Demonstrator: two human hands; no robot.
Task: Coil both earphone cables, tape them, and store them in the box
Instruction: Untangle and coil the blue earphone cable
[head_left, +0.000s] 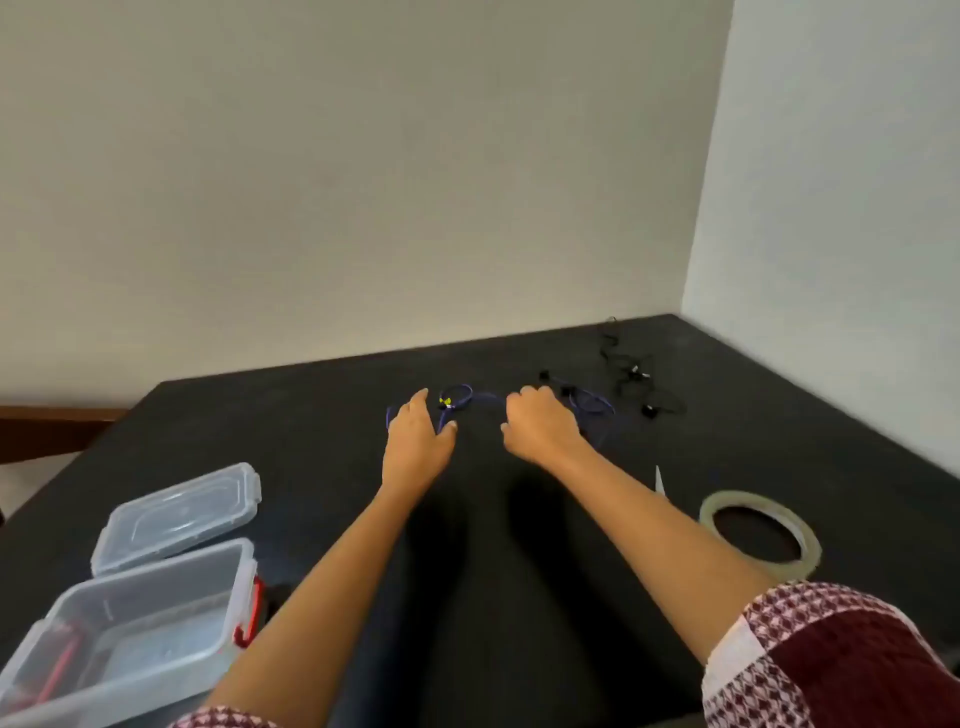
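Note:
A purple earphone cable (480, 399) lies in loose loops across the middle of the black table (311, 431). My left hand (418, 434) lies over its left loops with fingers stretched out, touching the cable. My right hand (540, 423) has its fingers curled over the cable's middle stretch; the cable runs out on both sides of it. A black earphone cable (631, 376) sits tangled at the far right, untouched. A clear plastic box (156, 613) with red latches stands open at the near left, and a roll of clear tape (761, 535) lies at the near right.
The box's clear lid (179, 512) lies flat just behind the box. A small white pointed object (660, 480) stands beside the tape roll. Walls close off the table at the back and right. A dark wooden strip (52, 421) shows at the far left.

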